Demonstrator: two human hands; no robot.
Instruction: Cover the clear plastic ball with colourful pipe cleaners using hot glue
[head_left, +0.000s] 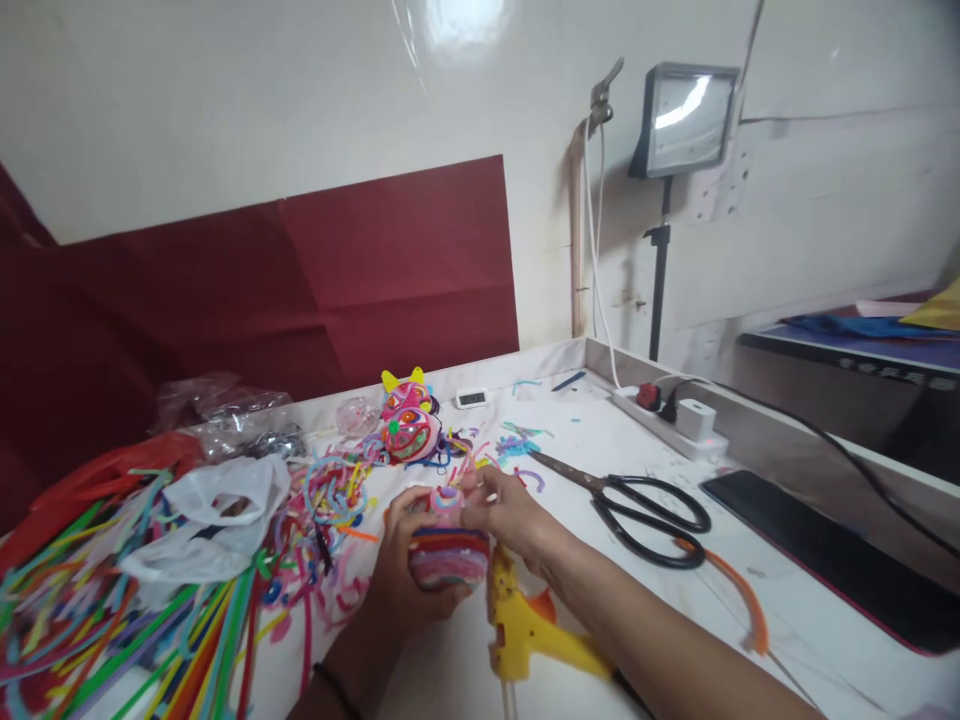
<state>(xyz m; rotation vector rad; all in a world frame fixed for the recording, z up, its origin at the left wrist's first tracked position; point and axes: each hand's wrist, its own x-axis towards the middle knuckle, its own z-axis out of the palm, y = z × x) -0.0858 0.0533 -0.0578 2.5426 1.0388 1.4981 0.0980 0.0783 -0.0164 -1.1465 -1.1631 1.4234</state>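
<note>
Striped pipe-cleaner coil (448, 556), low centre of frame, sits gripped in left hand (405, 570) with right hand (504, 512) fingers pinching its top, glue gun (525, 630) just below, scissors (637, 505) right, open tabletop (787, 610) beyond.

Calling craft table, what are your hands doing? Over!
Left hand grips striped fuzzy ball. Right hand fingers press its top. Yellow glue gun lies just beside.

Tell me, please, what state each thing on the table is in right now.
Pipe-cleaner bundle: gripped by left hand, right hand pinching its top.
Scissors: shut, lying flat.
Glue gun: lying on table, untouched.
Power strip: plugs inserted.
Mask figure: finished-looking, set aside.
</note>
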